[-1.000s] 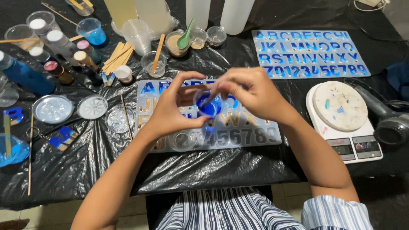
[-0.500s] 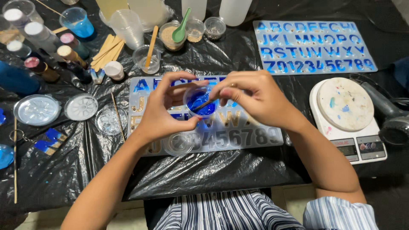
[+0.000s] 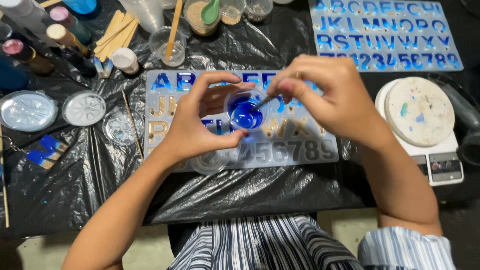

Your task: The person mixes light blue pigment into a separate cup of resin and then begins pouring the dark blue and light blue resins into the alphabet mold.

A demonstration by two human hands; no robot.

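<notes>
Blue liquid fills a small clear cup [image 3: 245, 111], pinched between thumb and curled fingers of the left hand [image 3: 192, 122]. At three o'clock, the right hand [image 3: 327, 95] pinches a thin stick [image 3: 264, 101] dipped into it. Beneath lies a letter mould [image 3: 295, 150]; a white scale [image 3: 425, 130] sits further right.

Left hand [image 3: 192, 125] around blue-filled cup [image 3: 245, 111]; right hand [image 3: 327, 95] with thin stick [image 3: 264, 101]

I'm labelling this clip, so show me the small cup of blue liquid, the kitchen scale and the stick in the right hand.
small cup of blue liquid [image 3: 245, 114]: head view, on the blue pool inside.
kitchen scale [image 3: 419, 111]: head view, middle of its round platform.
stick [image 3: 266, 100]: head view, on its thin shaft near the cup.
</notes>
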